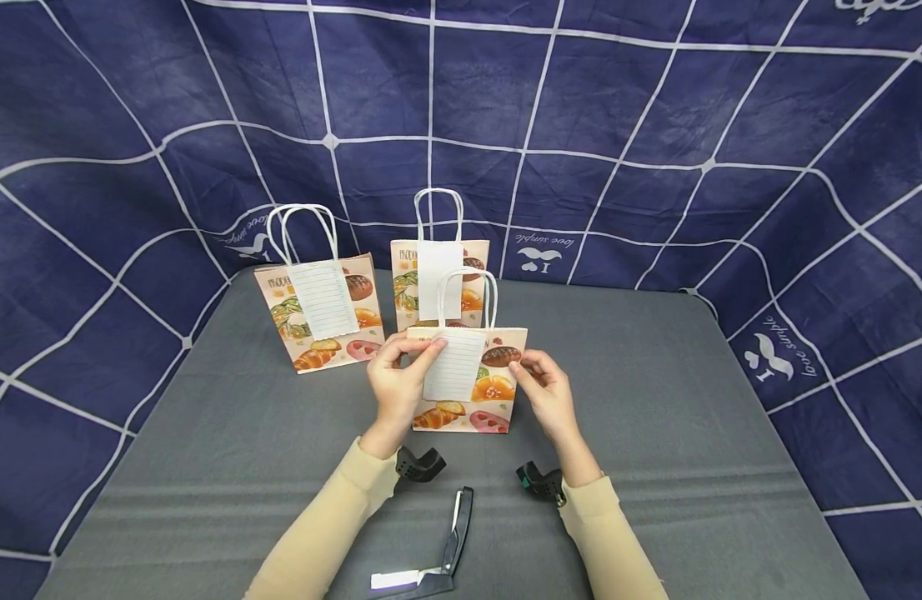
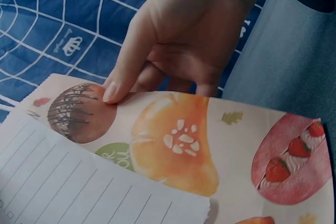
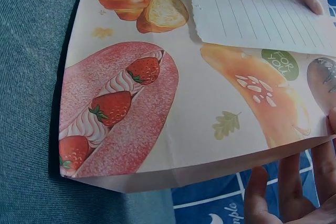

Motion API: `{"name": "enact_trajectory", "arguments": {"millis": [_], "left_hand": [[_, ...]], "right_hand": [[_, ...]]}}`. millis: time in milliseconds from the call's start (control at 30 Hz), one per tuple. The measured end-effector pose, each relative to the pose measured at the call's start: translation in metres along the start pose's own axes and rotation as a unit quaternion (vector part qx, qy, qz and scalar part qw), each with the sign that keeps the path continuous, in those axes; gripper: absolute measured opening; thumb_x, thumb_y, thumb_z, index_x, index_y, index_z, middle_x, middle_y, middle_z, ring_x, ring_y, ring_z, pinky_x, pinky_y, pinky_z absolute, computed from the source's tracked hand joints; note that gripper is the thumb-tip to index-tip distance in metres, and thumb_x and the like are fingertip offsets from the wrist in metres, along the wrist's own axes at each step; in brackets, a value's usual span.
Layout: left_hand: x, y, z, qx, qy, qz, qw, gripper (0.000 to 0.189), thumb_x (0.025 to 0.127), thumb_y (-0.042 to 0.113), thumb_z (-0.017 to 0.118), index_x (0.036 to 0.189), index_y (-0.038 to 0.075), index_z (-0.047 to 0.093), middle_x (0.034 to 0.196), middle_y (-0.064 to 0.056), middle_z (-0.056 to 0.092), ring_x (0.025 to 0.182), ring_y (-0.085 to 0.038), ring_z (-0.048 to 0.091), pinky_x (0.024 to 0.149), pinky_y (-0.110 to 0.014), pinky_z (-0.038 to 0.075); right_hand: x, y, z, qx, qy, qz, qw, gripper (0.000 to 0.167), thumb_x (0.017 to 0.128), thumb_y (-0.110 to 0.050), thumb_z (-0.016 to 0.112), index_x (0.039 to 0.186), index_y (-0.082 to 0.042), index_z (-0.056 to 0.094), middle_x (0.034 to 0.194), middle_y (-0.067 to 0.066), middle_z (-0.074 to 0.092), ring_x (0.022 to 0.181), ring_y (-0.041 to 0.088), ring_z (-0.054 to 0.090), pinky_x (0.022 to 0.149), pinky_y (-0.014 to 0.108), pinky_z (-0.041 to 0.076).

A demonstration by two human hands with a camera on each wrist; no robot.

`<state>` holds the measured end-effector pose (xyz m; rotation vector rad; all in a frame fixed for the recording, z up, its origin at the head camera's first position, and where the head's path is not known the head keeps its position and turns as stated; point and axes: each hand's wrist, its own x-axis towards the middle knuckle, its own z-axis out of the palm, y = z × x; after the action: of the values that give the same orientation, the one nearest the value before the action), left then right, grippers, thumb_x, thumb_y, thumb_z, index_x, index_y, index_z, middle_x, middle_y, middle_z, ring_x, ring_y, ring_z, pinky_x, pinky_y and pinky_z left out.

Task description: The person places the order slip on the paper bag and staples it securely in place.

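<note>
Standing on the grey table, a small paper bag (image 1: 494,412) with bread and pastry pictures and white twisted handles is between my two hands. A lined white note (image 1: 455,371) with a torn edge lies over its front. My left hand (image 1: 398,390) grips the upper left edge, thumb on the note and fingers behind the bag. With its thumb on the front by the chocolate bun picture, my right hand (image 1: 548,392) pinches the right edge. That right thumb also shows in the left wrist view, beside the printed orange pastry (image 2: 176,140).
Two similar bags with notes stand behind: one bag (image 1: 329,350) at the left, another bag (image 1: 403,287) at the back middle. An opened-out black stapler (image 1: 453,542) lies near the front, between my forearms. Blue checked cloth (image 1: 618,108) hangs around the table.
</note>
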<state>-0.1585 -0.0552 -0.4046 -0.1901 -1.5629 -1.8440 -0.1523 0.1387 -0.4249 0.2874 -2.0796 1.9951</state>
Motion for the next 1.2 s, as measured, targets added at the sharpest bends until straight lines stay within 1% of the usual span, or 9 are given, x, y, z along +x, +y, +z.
{"name": "enact_trajectory", "arguments": {"millis": [100,233,367,433,500,667,867,1067,1200], "left_hand": [[-0.002,0.000,0.002,-0.006,0.008,-0.001,0.9999,0.014,0.068,-0.013,0.077,0.073,-0.014,0.064,0.073,-0.014,0.060,0.072,-0.009,0.056,0.064,-0.021,0.045],[-0.005,-0.001,0.004,-0.008,0.011,0.007,0.9999,0.014,0.069,-0.012,0.077,0.073,-0.013,0.064,0.072,-0.017,0.058,0.069,-0.011,0.054,0.061,-0.021,0.044],[-0.006,-0.001,0.005,-0.008,0.012,0.017,0.9998,0.014,0.067,-0.014,0.077,0.072,-0.013,0.064,0.068,-0.017,0.056,0.066,-0.013,0.051,0.059,-0.022,0.042],[-0.006,-0.001,0.005,-0.010,0.014,0.021,0.9996,0.014,0.067,-0.015,0.077,0.071,-0.013,0.063,0.067,-0.017,0.055,0.064,-0.013,0.050,0.058,-0.022,0.040],[-0.007,-0.002,0.006,-0.006,0.017,0.027,0.9995,0.015,0.066,-0.015,0.077,0.070,-0.013,0.063,0.066,-0.017,0.054,0.063,-0.014,0.049,0.057,-0.022,0.039],[-0.007,-0.003,0.007,0.011,0.023,0.052,0.9983,0.016,0.065,-0.014,0.079,0.067,-0.010,0.063,0.065,-0.019,0.055,0.060,-0.016,0.045,0.053,-0.019,0.037],[-0.008,-0.003,0.009,0.016,0.026,0.067,0.9973,0.017,0.064,-0.014,0.079,0.064,-0.009,0.063,0.066,-0.020,0.056,0.061,-0.015,0.046,0.053,-0.019,0.037],[-0.008,-0.003,0.006,0.005,0.016,0.062,0.9980,0.030,0.063,-0.016,0.078,0.062,-0.009,0.049,0.062,-0.018,0.048,0.060,-0.018,0.045,0.053,-0.026,0.036],[-0.008,-0.002,0.003,-0.008,0.005,0.036,0.9993,0.039,0.064,-0.017,0.077,0.068,-0.011,0.039,0.062,-0.013,0.045,0.062,-0.016,0.046,0.058,-0.025,0.038]], "right_hand": [[0.000,-0.001,0.000,-0.001,-0.004,0.001,1.0000,0.012,0.088,0.010,0.057,0.098,0.016,0.056,0.089,0.001,0.063,0.083,0.009,0.059,0.073,0.021,0.048],[0.000,-0.003,-0.001,-0.017,-0.016,-0.009,0.9997,0.016,0.085,0.012,0.060,0.100,0.015,0.055,0.092,0.004,0.063,0.090,0.009,0.058,0.084,0.029,0.046],[0.002,-0.008,0.002,-0.037,-0.025,-0.053,0.9976,0.029,0.081,0.012,0.063,0.108,0.014,0.052,0.097,0.021,0.064,0.097,0.008,0.056,0.093,0.041,0.040],[0.003,-0.011,0.005,-0.045,-0.021,-0.081,0.9955,0.036,0.079,0.013,0.065,0.112,0.015,0.050,0.099,0.028,0.062,0.099,0.009,0.056,0.093,0.042,0.039],[0.005,-0.014,0.010,-0.053,-0.010,-0.100,0.9935,0.041,0.077,0.012,0.069,0.113,0.014,0.050,0.098,0.029,0.062,0.097,0.010,0.057,0.093,0.039,0.039],[0.008,-0.023,0.021,-0.091,0.031,-0.121,0.9880,0.043,0.073,0.004,0.077,0.108,0.010,0.052,0.089,0.022,0.065,0.086,0.016,0.060,0.085,0.030,0.040],[0.009,-0.030,0.028,-0.139,0.065,-0.125,0.9802,0.037,0.073,-0.001,0.079,0.099,0.006,0.054,0.079,0.017,0.065,0.073,0.024,0.058,0.066,0.034,0.042],[0.009,-0.034,0.028,-0.154,0.061,-0.125,0.9783,0.031,0.075,-0.001,0.078,0.094,0.006,0.055,0.073,0.016,0.064,0.065,0.020,0.053,0.060,0.032,0.039],[0.010,-0.034,0.027,-0.153,0.057,-0.126,0.9785,0.028,0.076,0.000,0.076,0.092,0.006,0.055,0.072,0.015,0.063,0.065,0.012,0.050,0.060,0.025,0.038]]}}
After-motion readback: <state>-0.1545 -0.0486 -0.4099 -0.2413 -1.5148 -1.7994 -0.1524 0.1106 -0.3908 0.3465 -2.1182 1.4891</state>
